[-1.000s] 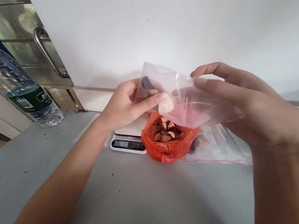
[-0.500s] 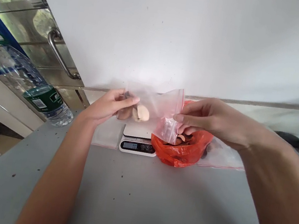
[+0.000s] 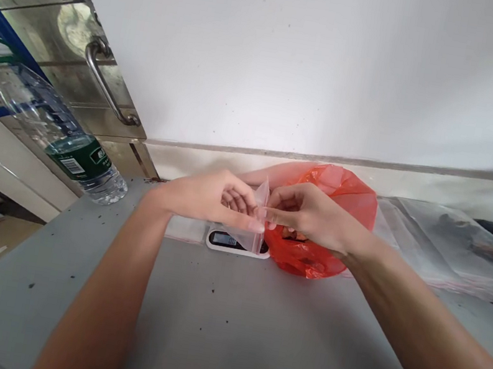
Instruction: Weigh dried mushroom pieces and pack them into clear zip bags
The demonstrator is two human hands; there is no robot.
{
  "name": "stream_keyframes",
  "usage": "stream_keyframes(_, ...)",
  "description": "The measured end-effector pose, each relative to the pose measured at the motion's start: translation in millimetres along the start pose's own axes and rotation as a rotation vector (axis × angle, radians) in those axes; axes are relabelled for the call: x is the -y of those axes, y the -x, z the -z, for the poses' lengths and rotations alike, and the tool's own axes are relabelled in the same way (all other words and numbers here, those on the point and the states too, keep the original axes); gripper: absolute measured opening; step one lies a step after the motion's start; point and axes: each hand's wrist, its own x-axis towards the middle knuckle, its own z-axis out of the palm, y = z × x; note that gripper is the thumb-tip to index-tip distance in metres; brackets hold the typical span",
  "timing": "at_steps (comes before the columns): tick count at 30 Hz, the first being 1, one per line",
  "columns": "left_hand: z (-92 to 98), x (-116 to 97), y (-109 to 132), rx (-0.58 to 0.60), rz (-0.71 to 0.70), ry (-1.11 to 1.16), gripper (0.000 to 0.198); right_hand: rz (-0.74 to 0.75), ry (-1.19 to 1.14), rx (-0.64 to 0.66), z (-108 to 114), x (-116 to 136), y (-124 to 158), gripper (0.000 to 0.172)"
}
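My left hand (image 3: 210,199) and my right hand (image 3: 305,213) meet above a small digital scale (image 3: 237,243), both pinching a small clear zip bag (image 3: 254,230) between their fingertips. The bag hangs down in front of the scale. What is inside it is hidden by my fingers. Just right of the scale sits an open red plastic bag (image 3: 329,223) on the grey table (image 3: 249,336), partly behind my right hand.
A plastic water bottle (image 3: 60,137) with a green label stands at the left edge of the table. A pile of clear plastic bags (image 3: 453,250) lies at the right. A metal door with a handle (image 3: 107,85) is at the left, a white wall behind.
Both hands have come down and together over the scale, and the zip bag, spread wide before, is now bunched between the fingertips. The view has shifted slightly.
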Motion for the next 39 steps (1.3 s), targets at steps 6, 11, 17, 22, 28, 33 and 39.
stream_keyframes(6, -3.6, 4.9, -4.0, -0.039, 0.013, 0.111, 0.024, -0.071, -0.074, 0.035, -1.6, 0.0, 1.8, 0.053)
stream_keyframes(11, -3.4, 6.9, -2.9, -0.031, 0.005, 0.11, 0.024, -0.052, -0.155, 0.047, -1.1, -2.9, 0.8, 0.052)
stream_keyframes(17, -6.4, 11.5, -7.7, -0.018, -0.009, 0.039, 0.019, -0.071, -0.185, 0.026, -1.2, 0.1, 2.4, 0.047)
stream_keyframes(22, -5.8, 18.6, -10.9, 0.001, 0.021, 0.098, 0.018, -0.113, -0.3, 0.014, -3.8, -2.1, 1.9, 0.034)
stream_keyframes(28, -6.3, 22.8, -13.2, -0.003, -0.042, 0.226, 0.02, -0.223, -0.537, -0.09, -7.6, -7.4, -0.9, 0.033)
stream_keyframes(33, -8.6, 23.4, -14.0, -0.034, -0.063, 0.293, 0.037, -0.287, -0.617, -0.098, -9.3, -3.8, -1.1, 0.048)
stream_keyframes(39, -8.9, 21.7, -13.2, -0.027, -0.01, 0.232, 0.034, -0.222, -0.516, -0.092, -10.2, -1.1, -0.3, 0.054)
